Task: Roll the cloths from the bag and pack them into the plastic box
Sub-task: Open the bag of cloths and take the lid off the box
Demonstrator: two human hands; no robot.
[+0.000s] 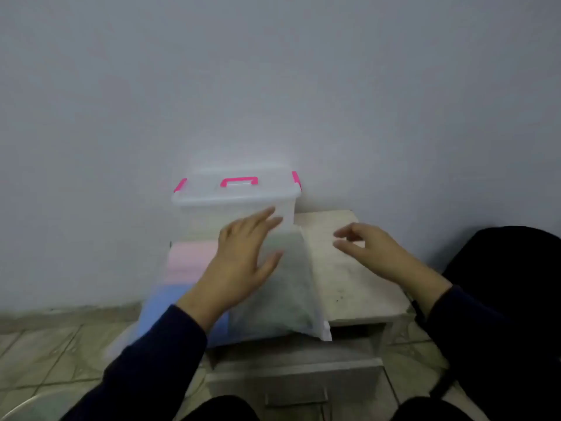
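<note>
Both hands are hovering with a wide, empty grip: left hand [239, 262] over the bag [282, 287], probably reaching; right hand [373, 250] should be steadying it.

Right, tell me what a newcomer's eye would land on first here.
The bright pink handle and clips on the lid of the clear plastic box stand out first, at the back of the small table against the grey wall. Next come the two bare hands: the left hand spread over the translucent bag in front of the box, the right hand open above the bare tabletop.
</note>
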